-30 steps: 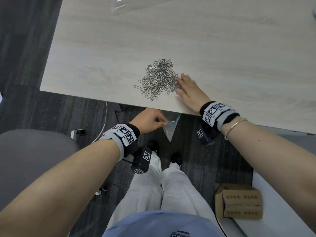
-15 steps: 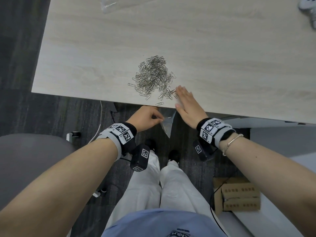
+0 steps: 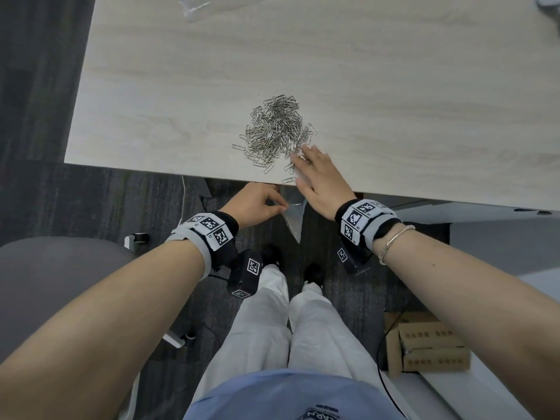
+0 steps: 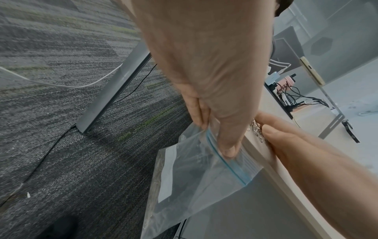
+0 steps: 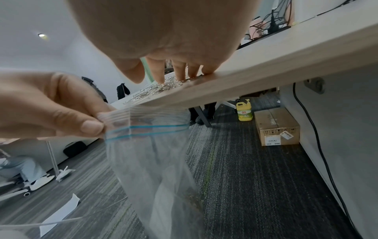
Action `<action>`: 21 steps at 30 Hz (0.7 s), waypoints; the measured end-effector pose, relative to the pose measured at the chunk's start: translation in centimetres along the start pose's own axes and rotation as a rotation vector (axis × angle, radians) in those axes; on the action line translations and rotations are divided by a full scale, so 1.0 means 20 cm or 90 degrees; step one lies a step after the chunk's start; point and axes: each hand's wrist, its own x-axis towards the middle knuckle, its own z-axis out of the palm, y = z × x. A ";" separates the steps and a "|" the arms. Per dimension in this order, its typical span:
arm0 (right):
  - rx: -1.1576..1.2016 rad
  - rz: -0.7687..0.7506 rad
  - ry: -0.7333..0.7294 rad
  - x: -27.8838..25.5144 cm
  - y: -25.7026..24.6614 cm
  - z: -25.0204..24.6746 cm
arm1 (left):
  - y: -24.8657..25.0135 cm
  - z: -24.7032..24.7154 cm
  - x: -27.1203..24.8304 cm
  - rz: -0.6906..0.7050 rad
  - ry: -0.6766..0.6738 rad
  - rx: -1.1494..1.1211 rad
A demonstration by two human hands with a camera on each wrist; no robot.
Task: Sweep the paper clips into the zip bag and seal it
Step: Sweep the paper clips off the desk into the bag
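A heap of silver paper clips [image 3: 274, 133] lies on the pale wooden table [image 3: 181, 86] near its front edge; a few stray clips [image 3: 288, 179] reach the edge itself. My right hand [image 3: 318, 177] lies flat on the table at the heap's near right side, its straight fingertips [image 5: 181, 76] touching clips. Below the edge hangs a clear zip bag [image 3: 293, 216] with a blue seal line [image 5: 149, 130]. My left hand [image 3: 257, 204] pinches the bag's top corner [image 4: 223, 145] between thumb and fingers, holding the mouth just under the table edge [image 5: 225, 87].
Another clear plastic bag [image 3: 197, 6] lies at the table's far edge. Under the table are my legs in white trousers [image 3: 288, 328], cardboard boxes [image 3: 430, 347], cables, a yellow bottle [image 5: 244, 111] and a table leg [image 4: 114, 90]. A grey chair [image 3: 45, 283] stands at left.
My right hand has drawn back from beside the heap to the table's front edge, dragging a few clips with it. The left hand keeps pinching the bag under the edge.
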 end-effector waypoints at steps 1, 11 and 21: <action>-0.002 -0.004 0.000 0.00 0.00 0.00 | 0.00 0.00 0.00 0.002 -0.002 0.001; 0.019 -0.047 -0.007 -0.04 0.01 0.03 | 0.00 0.01 0.02 0.001 0.004 0.007; 0.006 -0.021 0.020 -0.03 -0.03 0.04 | -0.02 0.02 0.03 0.001 0.006 0.001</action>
